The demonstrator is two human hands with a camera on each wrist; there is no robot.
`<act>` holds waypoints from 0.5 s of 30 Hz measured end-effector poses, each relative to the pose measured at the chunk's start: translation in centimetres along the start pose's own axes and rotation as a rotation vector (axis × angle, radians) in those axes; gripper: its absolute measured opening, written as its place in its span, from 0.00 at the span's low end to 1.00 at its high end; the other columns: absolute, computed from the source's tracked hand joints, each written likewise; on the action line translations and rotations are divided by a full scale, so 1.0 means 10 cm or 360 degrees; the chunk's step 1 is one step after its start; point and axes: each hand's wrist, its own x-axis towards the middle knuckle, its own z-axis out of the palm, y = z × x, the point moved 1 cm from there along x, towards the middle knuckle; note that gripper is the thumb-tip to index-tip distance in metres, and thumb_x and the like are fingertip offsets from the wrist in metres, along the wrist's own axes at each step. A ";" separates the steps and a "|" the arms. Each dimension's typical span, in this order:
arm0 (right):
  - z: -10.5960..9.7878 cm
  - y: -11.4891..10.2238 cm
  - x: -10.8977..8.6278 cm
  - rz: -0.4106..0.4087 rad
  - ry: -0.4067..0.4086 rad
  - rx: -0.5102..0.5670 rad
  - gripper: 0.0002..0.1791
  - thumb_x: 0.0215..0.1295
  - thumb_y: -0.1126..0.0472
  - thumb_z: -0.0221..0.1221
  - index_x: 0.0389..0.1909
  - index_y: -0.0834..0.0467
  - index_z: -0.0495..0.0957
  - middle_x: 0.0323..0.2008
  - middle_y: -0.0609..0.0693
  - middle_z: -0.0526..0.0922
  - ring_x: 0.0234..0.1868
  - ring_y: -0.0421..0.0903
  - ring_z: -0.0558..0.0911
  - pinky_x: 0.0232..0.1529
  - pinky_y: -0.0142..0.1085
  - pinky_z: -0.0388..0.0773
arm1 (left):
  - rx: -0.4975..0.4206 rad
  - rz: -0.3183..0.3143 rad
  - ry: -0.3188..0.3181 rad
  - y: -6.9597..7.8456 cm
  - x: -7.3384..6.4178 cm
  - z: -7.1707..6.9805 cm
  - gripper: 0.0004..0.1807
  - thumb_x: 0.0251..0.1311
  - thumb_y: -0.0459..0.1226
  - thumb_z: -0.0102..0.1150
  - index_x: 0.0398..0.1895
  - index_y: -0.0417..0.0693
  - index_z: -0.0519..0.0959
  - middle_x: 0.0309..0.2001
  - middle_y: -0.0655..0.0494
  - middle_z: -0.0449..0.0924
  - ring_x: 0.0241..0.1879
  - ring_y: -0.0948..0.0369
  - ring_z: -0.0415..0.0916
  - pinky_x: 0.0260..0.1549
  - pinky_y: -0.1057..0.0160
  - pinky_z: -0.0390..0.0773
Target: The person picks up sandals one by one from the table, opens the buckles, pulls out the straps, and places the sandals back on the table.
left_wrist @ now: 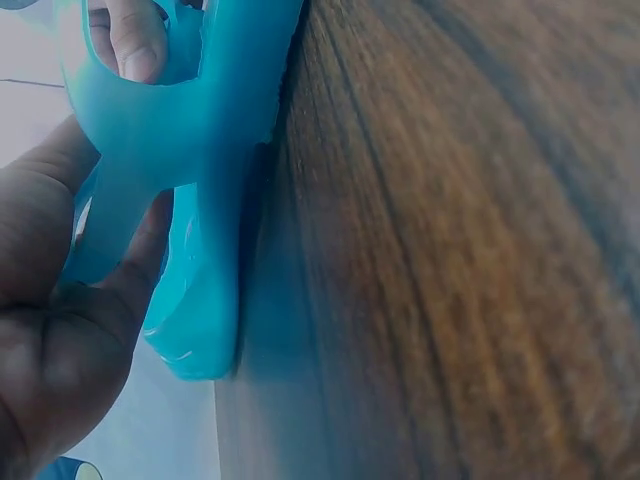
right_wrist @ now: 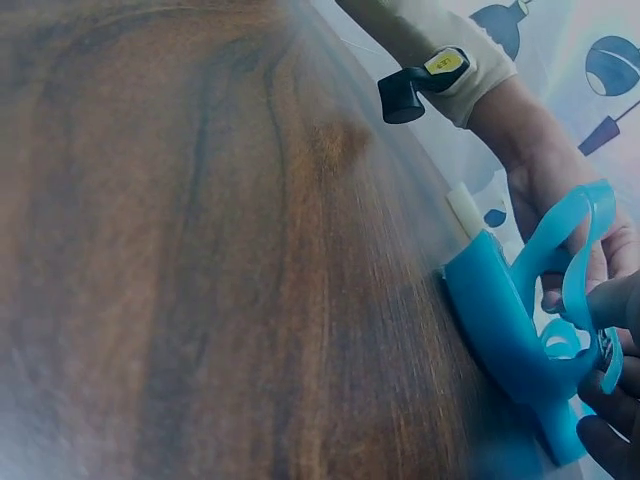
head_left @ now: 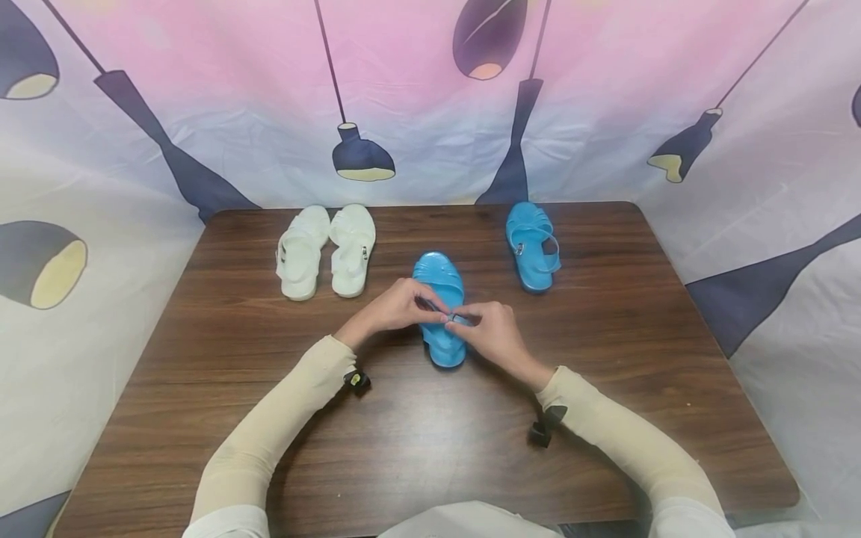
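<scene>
A blue sandal (head_left: 439,270) lies on the table with its toe toward the back wall, between both hands. My left hand (head_left: 402,305) comes from the left and pinches the sandal's strap over the middle of the footbed. From the right, my right hand (head_left: 496,332) pinches the strap close to the left fingertips. In the right wrist view the blue heel strap (right_wrist: 578,250) arches above the sole, and a small metal buckle (right_wrist: 606,345) shows near the right fingers. The left wrist view shows the blue side strap (left_wrist: 150,130) passing by the left thumb and fingers.
A second blue sandal (head_left: 534,250) stands at the back right of the brown wooden table (head_left: 605,314). Two white sandals, a left one (head_left: 300,258) and a right one (head_left: 353,250), lie side by side at the back left. A printed cloth (head_left: 417,97) hangs behind.
</scene>
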 end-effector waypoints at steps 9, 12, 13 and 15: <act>-0.04 0.03 0.00 0.0067 -0.0006 -0.0035 0.17 0.59 0.50 0.74 0.45 0.55 0.90 0.43 0.49 0.91 0.47 0.45 0.88 0.47 0.44 0.85 | -0.0012 -0.0085 0.0120 -0.07 -0.12 -0.07 0.05 0.61 0.42 0.73 0.38 0.55 0.91 0.38 0.63 0.89 0.36 0.64 0.83 0.34 0.63 0.83; -0.06 0.02 0.01 0.0094 -0.0022 -0.0035 0.17 0.59 0.50 0.75 0.45 0.56 0.90 0.43 0.49 0.91 0.46 0.45 0.88 0.47 0.45 0.85 | -0.0015 -0.0070 0.0109 -0.08 -0.12 -0.08 0.06 0.62 0.43 0.72 0.40 0.54 0.90 0.39 0.62 0.89 0.37 0.64 0.83 0.34 0.63 0.83; -0.06 0.02 0.01 0.0101 -0.0032 -0.0032 0.17 0.59 0.50 0.75 0.45 0.56 0.90 0.43 0.49 0.91 0.46 0.45 0.88 0.47 0.45 0.85 | -0.0007 -0.0062 0.0102 -0.08 -0.12 -0.08 0.06 0.62 0.43 0.72 0.40 0.54 0.90 0.39 0.62 0.89 0.37 0.64 0.83 0.35 0.64 0.83; -0.06 0.02 0.01 0.0113 -0.0054 -0.0029 0.17 0.59 0.50 0.74 0.45 0.56 0.90 0.43 0.49 0.90 0.46 0.44 0.88 0.47 0.45 0.85 | 0.0016 -0.0049 0.0082 -0.07 -0.12 -0.08 0.06 0.62 0.42 0.72 0.40 0.54 0.90 0.39 0.63 0.89 0.38 0.65 0.83 0.36 0.64 0.83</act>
